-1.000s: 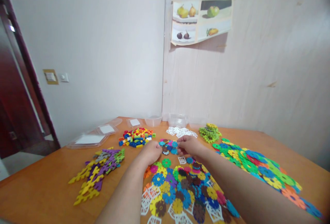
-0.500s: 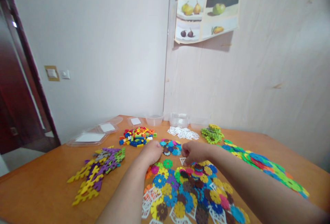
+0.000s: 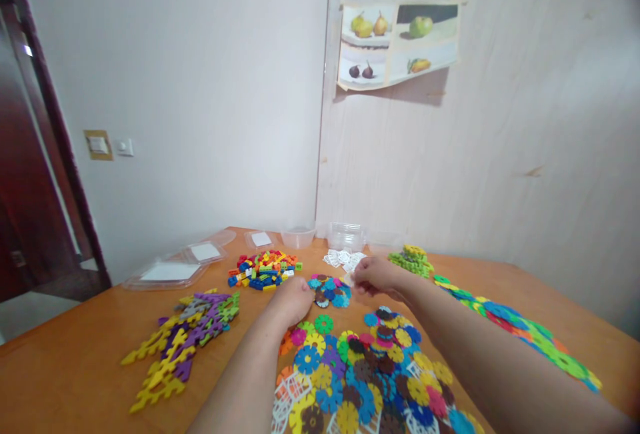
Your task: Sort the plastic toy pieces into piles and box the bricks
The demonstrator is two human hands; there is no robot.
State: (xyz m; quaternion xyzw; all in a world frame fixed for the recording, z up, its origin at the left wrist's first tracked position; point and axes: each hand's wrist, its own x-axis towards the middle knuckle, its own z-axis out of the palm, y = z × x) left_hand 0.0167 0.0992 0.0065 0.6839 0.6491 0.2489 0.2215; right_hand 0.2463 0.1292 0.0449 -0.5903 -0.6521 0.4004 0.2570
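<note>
My right hand [image 3: 376, 277] is closed in a pinch just in front of a pile of white lattice pieces [image 3: 341, 259]. A blurred white lattice piece [image 3: 349, 279] shows at its fingertips. My left hand [image 3: 295, 297] rests with curled fingers at the left side of a small heap of flower-shaped discs [image 3: 330, 292]; what its fingers hold, if anything, is hidden. Between my forearms spreads a larger pile of coloured flower discs [image 3: 364, 371], with white lattice pieces [image 3: 293, 391] mixed in.
Colourful building bricks [image 3: 265, 269] lie behind my left hand. Purple and yellow jagged pieces [image 3: 185, 341] are at left, green pieces [image 3: 413, 261] and large overlapping discs [image 3: 515, 324] at right. Clear tubs [image 3: 346, 237] and lids [image 3: 167, 273] stand along the back of the table [image 3: 65, 367].
My right hand has moved away from me, from the big disc pile toward the white pile, taking a white lattice piece along. My left hand has stayed nearly in place.
</note>
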